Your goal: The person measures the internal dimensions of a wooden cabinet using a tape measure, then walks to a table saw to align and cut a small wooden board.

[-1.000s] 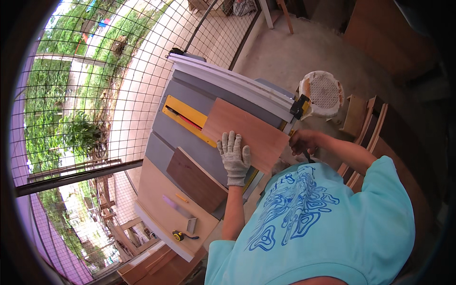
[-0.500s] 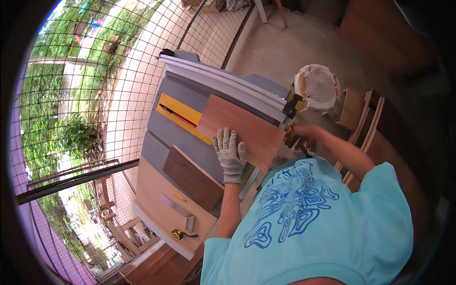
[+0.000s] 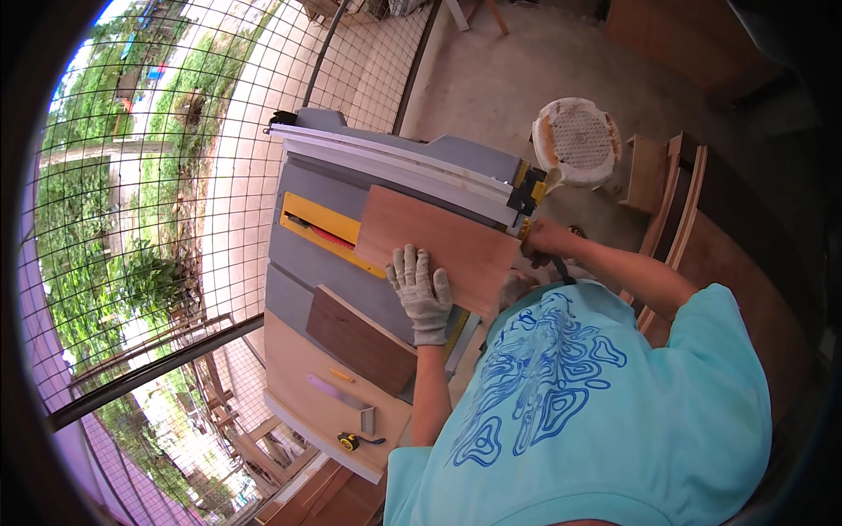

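My left hand (image 3: pixel 419 285) wears a pale knitted glove and lies flat on the near edge of a reddish-brown wooden board (image 3: pixel 438 241), fingers stretched out. That board rests on a grey table saw (image 3: pixel 333 180), alongside its long silver fence (image 3: pixel 395 163). Left of the board is the yellow throat plate (image 3: pixel 293 210), with a red strip showing in its slot. My bare right hand (image 3: pixel 545 240) is at the saw's right edge, just below the fence's black and yellow end (image 3: pixel 526 188). Its fingers are curled and partly hidden, so what they grip cannot be made out.
A darker board (image 3: pixel 360 337) lies on the saw's near side. Beyond it are a pencil (image 3: pixel 341 375), a try square (image 3: pixel 367 419) and a tape measure (image 3: pixel 349 441). A worn white stool (image 3: pixel 577 140) and wooden panels (image 3: pixel 675 193) stand to the right; wire mesh (image 3: pixel 237 131) borders the left.
My view has shifted slightly. My right hand has drawn in closer to the saw's edge below the fence end. My left hand stays flat on the board.
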`<state>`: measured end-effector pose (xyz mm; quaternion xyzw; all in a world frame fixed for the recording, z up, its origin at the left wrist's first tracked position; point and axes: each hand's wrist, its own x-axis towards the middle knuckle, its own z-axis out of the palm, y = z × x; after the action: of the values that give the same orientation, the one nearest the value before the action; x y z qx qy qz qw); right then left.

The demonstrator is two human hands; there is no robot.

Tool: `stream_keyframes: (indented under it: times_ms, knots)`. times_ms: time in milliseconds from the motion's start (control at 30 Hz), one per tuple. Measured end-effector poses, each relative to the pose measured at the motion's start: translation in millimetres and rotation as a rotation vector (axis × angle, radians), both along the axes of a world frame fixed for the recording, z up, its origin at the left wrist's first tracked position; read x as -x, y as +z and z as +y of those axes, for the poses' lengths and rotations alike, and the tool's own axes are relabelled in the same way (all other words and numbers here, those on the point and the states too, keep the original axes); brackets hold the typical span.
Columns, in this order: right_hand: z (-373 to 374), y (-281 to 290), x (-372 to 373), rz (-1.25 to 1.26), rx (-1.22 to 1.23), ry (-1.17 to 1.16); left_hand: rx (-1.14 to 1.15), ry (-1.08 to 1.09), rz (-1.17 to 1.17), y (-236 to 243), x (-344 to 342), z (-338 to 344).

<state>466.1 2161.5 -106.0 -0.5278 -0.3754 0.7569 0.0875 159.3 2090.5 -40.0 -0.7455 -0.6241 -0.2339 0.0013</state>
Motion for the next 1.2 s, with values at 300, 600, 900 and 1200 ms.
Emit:
stream_keyframes:
  times_ms: [300,600,900,1200]
  knots:
    - [-25,-29,16,-0.512,-0.695,-0.008,-0.016,-0.008,0.009,0,-1,3]
    - [-36,-23,27,-0.554,-0.844,-0.136,-0.014,0.002,0.010,-2,1,1]
    - [16,34,-8,-0.088,0.026,0.263,-0.015,-0.003,0.018,-9,2,-1]
    - [20,14,-4,-0.111,0.110,0.300,-0.033,-0.019,0.027,-5,-2,5]
